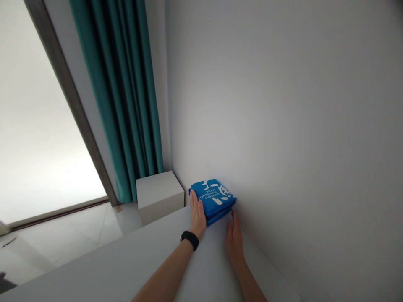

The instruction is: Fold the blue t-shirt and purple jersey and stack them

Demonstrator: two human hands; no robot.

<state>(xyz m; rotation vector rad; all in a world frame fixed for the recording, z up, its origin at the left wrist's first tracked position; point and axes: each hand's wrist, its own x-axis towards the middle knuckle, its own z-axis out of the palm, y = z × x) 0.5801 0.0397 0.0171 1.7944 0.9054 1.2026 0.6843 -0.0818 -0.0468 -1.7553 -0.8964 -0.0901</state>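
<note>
A folded blue fabric stack (213,198) lies at the far corner of the white table (119,264), against the wall. White characters and the words "Dalian International Marathon" are printed on top. My left hand (197,213), with a black wristwatch (189,240) on its wrist, presses flat against the stack's left side, fingers together. My right hand (234,243) rests on the table by the stack's near right corner. Its fingertips are almost at the fabric, and I cannot tell whether they touch it.
The table's right side runs along a pale grey wall (283,126). Beyond its far end stand a white box (160,197) and a teal curtain (118,92). A bright glazed door or window (40,126) and a pale tiled floor (59,247) lie to the left.
</note>
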